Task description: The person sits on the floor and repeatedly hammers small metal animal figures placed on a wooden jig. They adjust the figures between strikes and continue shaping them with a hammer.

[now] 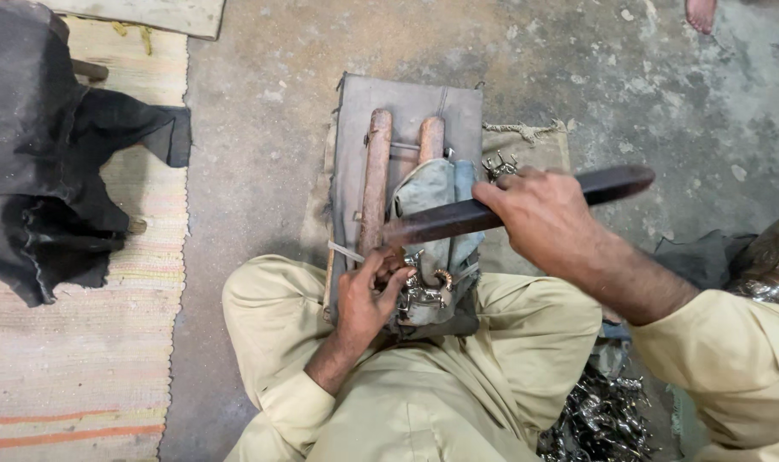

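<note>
My left hand (365, 295) grips a small shiny metal fitting (423, 287) and presses it against a cloth-wrapped wooden frame (376, 171) that lies between my legs. My right hand (539, 214) is closed around a long dark flat tool (492, 212), a file or bar, held crosswise above the frame. Its left tip ends close to the fitting and my left fingers. A grey-blue cloth (432, 192) covers the right wooden bar.
A grey board (406, 103) and a piece of sacking (535, 145) lie under the frame on the concrete floor. Several shiny metal parts (603, 415) are heaped beside my right knee. A woven mat (81, 359) with dark cloth (38, 154) lies at the left. Another person's foot (701, 13) shows at the top right.
</note>
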